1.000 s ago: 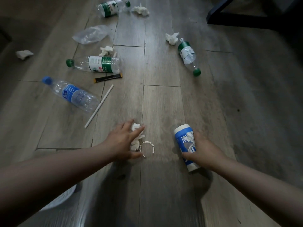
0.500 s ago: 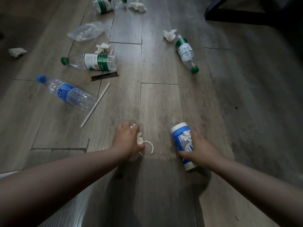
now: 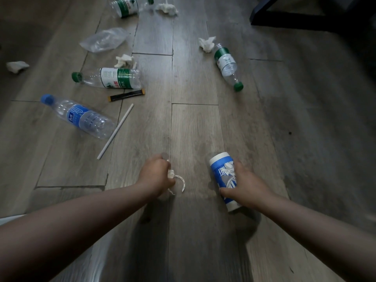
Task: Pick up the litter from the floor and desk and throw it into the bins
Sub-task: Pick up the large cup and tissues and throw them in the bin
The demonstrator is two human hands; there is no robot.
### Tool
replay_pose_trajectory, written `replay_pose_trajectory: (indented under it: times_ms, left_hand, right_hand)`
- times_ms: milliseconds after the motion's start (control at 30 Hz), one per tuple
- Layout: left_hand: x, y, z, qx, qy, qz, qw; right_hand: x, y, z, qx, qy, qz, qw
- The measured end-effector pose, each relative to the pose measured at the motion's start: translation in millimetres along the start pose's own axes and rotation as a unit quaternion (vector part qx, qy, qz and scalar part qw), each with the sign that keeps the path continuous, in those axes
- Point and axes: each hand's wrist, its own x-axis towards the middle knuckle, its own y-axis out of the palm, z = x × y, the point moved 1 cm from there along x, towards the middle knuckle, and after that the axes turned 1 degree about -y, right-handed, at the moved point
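Underneath everything, grey wood-plank floor (image 3: 193, 129), filling the frame.

Lower right of centre: blue-and-white cylindrical paper canister (image 3: 221, 171), on its side or barely tilted off the planks, hard to tell which. Wrapped by the right hand (image 3: 247, 187), fingers and thumb curled round the lower half. Lift straight up with a steady squeeze, firm enough to hold, gentle enough not to crush a thin wall.

Left and upper parts of the frame: clear plastic bottle with blue cap and label (image 3: 79, 117), clear bottle with green cap and label (image 3: 116, 78) plus two more like it, crumpled clear plastic bag (image 3: 103, 39), long white straw (image 3: 116, 131), black sachet (image 3: 127, 95), several white paper wads. All loose, well apart from both hands. Leave for later trips.

Lower centre: left hand (image 3: 155, 178) closed in a fist over a crumpled white tissue (image 3: 170, 174), only a corner peeking out. Touching that fist, thin white open ring (image 3: 182, 183); impossible to tell whether pinched or merely alongside. Hook securely with a fingertip before rising.

No bin clearly in view; locate one before carrying off.
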Motion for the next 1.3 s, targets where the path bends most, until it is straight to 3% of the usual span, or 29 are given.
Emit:
replay_pose_trajectory:
  times_ms: [467,667,1000,1300]
  left_hand:
    - [-2,-8,4,-0.060,0.019,-0.001,0.998]
    - [-4,-7,2,-0.042,0.012,-0.004,0.999]
    - [-15,12,-16,0.048,0.097,0.026,0.994]
    - [-15,18,-24,0.091,0.098,0.032,0.990]
  right_hand:
    - [-1,-8,2,0.050,-0.004,-0.006,0.999]
    - [1,-14,6,0.059,-0.010,-0.012,0.998]
    - [-4,-12,0,0.048,-0.001,-0.010,0.999]
    - [-9,-16,-4,0.042,0.010,-0.018,0.999]
